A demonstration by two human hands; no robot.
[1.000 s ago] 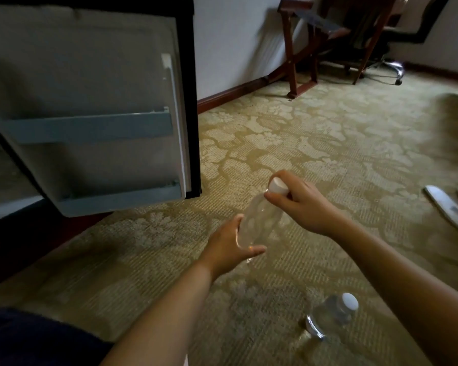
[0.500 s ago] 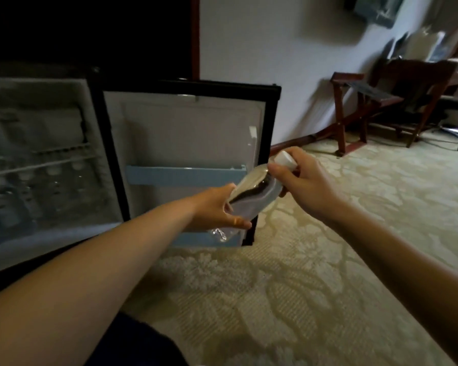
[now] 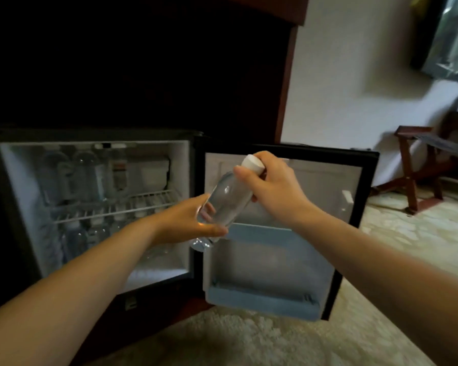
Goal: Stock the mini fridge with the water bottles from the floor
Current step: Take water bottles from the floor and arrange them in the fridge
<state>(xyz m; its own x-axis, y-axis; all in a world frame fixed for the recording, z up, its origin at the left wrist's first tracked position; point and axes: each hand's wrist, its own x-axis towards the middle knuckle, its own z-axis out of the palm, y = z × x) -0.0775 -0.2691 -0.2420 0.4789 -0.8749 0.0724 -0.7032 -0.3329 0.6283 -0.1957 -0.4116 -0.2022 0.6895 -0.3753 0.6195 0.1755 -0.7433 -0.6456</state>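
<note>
Gripping the lower body of a clear water bottle, the left hand had its thumb laid along the near side and its fingers curled round the far side, where they showed through the plastic. The right hand held the top end of the same bottle, thumb and fingers closed around the neck just under the white cap. Between the two hands the bottle hung in the air, tilted, with the cap up and to the right and the base down and to the left. It was in front of the mini fridge, level with the line where the open compartment met the hinge side of the open door.

Inside the compartment a white wire shelf ran across at mid height. Several clear bottles stood upright and close together on its left part. More bottles stood under the shelf on the left, too dim to count. The door stood open to the right, its pale inner face toward the camera, with an upper door rail behind the bottle's base and a lower door bin near the floor. The fridge sat in a dark wooden cabinet. A pale patterned carpet covered the floor, and a wooden luggage rack stood by the white wall, well off to the right.
</note>
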